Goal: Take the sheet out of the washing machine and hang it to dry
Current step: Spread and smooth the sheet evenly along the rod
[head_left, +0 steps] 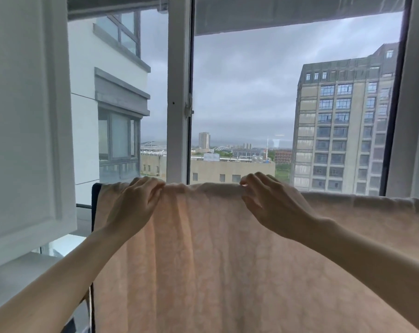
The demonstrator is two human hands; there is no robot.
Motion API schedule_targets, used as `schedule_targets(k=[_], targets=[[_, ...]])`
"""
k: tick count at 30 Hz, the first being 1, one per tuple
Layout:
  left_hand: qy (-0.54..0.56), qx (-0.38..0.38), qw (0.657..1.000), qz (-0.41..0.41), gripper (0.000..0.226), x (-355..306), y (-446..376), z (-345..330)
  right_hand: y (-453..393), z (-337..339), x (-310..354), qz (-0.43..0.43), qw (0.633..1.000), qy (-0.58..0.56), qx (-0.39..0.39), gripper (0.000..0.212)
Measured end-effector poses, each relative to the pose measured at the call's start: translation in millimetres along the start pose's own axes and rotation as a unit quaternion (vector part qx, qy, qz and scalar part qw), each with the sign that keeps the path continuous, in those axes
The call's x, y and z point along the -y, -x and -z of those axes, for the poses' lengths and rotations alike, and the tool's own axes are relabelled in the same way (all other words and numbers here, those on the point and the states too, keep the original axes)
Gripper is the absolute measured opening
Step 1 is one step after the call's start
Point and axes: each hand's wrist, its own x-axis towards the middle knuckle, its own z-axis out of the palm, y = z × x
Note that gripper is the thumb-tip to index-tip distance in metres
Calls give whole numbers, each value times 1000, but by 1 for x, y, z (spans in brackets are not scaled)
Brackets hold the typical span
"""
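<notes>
Sheet (227, 248) is already draped over the rail by the window. Left hand (136, 200) and right hand (271, 200) both pinch its top fold; slide them apart evenly to flatten bunches.

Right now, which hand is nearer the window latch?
Left. The left hand grips the sheet just below-left of the latch; the right hand grips it farther to the right.
</notes>
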Motion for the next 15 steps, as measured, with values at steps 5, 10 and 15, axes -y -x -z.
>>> schedule_targets(k=[5,10,15], targets=[[-12,3,1000,-4,18,37,-4,11,-31,-18,33,-12,1000,-1,12,26],[30,52,998,-5,23,73,-9,15,-59,-37,62,-21,1000,8,18,25],[65,35,997,-21,10,90,-9,20,-79,-58,86,-33,999,5,3,13]])
